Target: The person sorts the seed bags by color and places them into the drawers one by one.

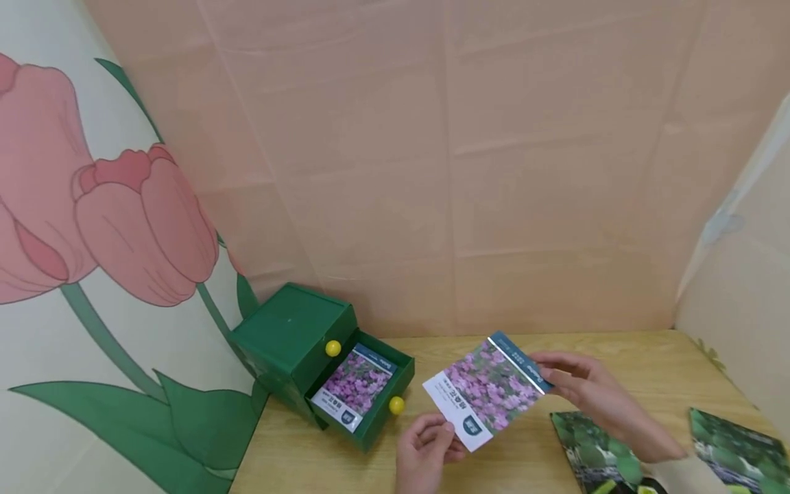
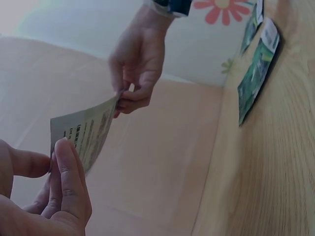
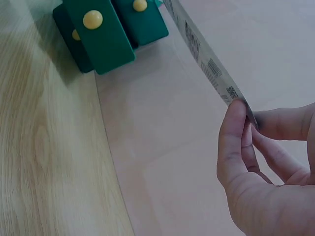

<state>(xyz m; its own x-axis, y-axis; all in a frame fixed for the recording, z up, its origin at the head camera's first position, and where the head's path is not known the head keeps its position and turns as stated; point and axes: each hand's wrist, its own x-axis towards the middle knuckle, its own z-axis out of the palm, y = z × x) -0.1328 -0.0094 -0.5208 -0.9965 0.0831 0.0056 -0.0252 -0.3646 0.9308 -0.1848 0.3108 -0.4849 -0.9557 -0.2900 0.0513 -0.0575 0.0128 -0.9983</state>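
Both hands hold a flower seed packet (image 1: 494,391) tilted above the table, its pink-flower face towards the head camera. My left hand (image 1: 426,449) pinches the white lower corner between thumb and fingers. At the dark blue upper edge, my right hand (image 1: 599,394) pinches the opposite corner. The left wrist view shows the packet's printed back (image 2: 86,130); the right wrist view sees it nearly edge-on. To the left, a small green drawer box (image 1: 296,329) has a drawer (image 1: 404,377) pulled out, with a similar pink-flower packet (image 1: 361,381) lying in it.
Two green leafy packets lie on the wooden table at the right, one packet (image 1: 592,446) under the right forearm and another packet (image 1: 740,449) farther right. Yellow knobs (image 1: 397,405) stick out from the drawers. A beige-covered wall (image 1: 450,206) stands behind the table.
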